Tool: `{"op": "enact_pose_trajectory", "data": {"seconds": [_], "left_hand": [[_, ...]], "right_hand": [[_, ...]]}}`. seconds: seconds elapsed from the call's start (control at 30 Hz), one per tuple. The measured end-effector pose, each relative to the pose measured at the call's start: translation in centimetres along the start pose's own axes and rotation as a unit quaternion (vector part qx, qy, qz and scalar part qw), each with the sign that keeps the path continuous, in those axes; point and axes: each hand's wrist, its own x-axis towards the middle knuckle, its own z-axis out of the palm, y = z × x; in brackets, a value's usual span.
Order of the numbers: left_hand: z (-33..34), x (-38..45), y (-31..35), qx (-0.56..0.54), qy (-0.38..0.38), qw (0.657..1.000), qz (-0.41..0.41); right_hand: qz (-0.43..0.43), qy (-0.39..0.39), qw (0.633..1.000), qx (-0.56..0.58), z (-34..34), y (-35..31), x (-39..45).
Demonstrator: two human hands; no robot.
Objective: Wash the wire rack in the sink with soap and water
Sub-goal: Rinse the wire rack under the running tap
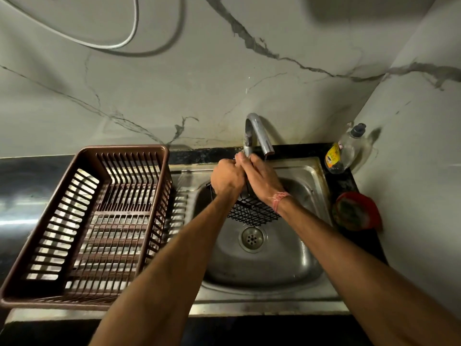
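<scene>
I am gripping the tap [257, 132] at twelve o'clock with both hands [245, 177] together; rack [253, 212] lying unsoaped in the sink [309, 176].

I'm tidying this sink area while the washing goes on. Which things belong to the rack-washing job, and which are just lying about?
Belong to the job: wire rack, sink, tap, dish soap bottle, red scrubber holder, left hand, right hand.

Lying about: brown plastic basket, white cable on the wall.

Single head-worn wide-angle view, forward and steeply down, close over sink [311, 171] against marble wall [174, 83].
</scene>
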Motion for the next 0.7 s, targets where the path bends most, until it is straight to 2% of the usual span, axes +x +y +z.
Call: {"op": "enact_pose_trajectory", "data": {"seconds": [0.07,0.17,0.27,0.4,0.5,0.57,0.6,0.63,0.7], "left_hand": [[-0.2,0.3,-0.2,-0.011,-0.023,0.999,0.025],[-1.6,0.5,-0.6,-0.034,-0.097,0.993,0.058],[-2.7,0.9,-1.6,-0.021,-0.144,0.988,0.055],[-2.8,0.3,-1.9,-0.075,-0.138,0.987,0.033],[-2.0,-0.1,-1.7,-0.103,-0.111,0.988,0.012],[-1.4,-0.2,-1.7,-0.091,-0.075,0.993,0.002],[-1.2,-0.2,-1.6,-0.087,-0.06,0.994,0.003],[-0.9,-0.2,-1.4,-0.081,-0.049,0.995,0.009],[-0.5,-0.3,-0.6,-0.059,-0.037,0.997,0.029]], "right_hand": [[0.012,0.018,1.0,0.011,-0.5,-0.6,0.4],[0.026,0.06,0.998,0.02,-2.1,-0.4,1.0],[0.093,0.076,0.99,0.075,-3.7,0.8,1.4],[0.179,0.081,0.969,0.149,-4.3,2.3,1.4],[0.162,0.066,0.976,0.132,-3.9,3.0,1.2],[0.1,0.05,0.993,0.041,-3.8,2.9,1.1],[0.056,0.047,0.997,-0.041,-3.9,2.4,1.0],[0.002,0.047,0.99,-0.131,-3.8,2.1,1.0],[-0.088,0.053,0.954,-0.282,-3.2,1.3,0.9]]}}
